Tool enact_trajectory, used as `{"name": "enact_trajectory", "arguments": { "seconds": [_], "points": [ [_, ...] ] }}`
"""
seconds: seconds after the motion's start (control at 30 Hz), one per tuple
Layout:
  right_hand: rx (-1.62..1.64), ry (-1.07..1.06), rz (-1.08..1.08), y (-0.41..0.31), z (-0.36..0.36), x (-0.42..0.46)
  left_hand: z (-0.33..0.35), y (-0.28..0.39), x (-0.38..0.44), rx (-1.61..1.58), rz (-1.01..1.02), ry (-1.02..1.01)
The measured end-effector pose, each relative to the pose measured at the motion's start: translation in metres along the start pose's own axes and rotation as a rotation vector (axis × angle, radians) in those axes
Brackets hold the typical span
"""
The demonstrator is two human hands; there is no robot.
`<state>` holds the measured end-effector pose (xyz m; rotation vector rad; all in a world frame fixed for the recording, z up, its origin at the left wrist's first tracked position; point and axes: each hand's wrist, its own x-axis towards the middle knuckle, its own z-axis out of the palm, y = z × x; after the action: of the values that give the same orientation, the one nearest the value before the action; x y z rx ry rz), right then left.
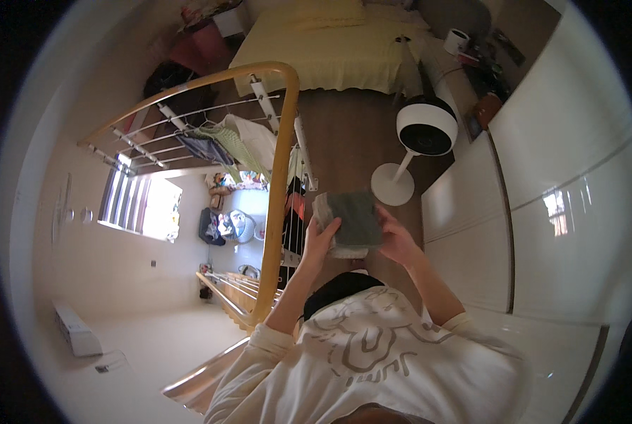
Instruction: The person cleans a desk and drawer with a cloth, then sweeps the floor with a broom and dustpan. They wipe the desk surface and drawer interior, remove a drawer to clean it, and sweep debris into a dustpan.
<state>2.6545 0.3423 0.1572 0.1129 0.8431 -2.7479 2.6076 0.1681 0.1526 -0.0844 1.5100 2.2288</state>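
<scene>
In front of my body I hold a small stack of folded cloths between both hands. A dark green folded cloth (354, 218) is on top, and a light beige folded cloth (322, 208) shows from under it at the left and near edges. My left hand (320, 239) grips the left side, its thumb resting over the top. At the right edge, my right hand (396, 237) holds the stack with the fingers partly hidden behind it. Whether more layers lie between the two cloths, I cannot tell.
A white pedestal fan (427, 127) stands ahead on the right. Left of me runs a wooden handrail (280, 185) over a stairwell, with hangers of clothes (226, 140) on its rods. Glossy white wardrobe doors (554, 212) line the right. A bed with a yellow cover (321, 47) lies beyond.
</scene>
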Motion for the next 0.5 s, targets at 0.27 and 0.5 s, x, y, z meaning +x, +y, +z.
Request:
{"name": "enact_trajectory", "arguments": {
  "seconds": [0.27, 0.5],
  "points": [
    [-0.378, 0.138, -0.056, -0.076, -0.011, 0.066, 0.054, -0.007, 0.046, 0.087, 0.348, -0.077],
    [-0.67, 0.048, 0.199, -0.088, 0.009, 0.093, 0.055, -0.01, 0.049, 0.006, 0.138, -0.028]
  ]
}}
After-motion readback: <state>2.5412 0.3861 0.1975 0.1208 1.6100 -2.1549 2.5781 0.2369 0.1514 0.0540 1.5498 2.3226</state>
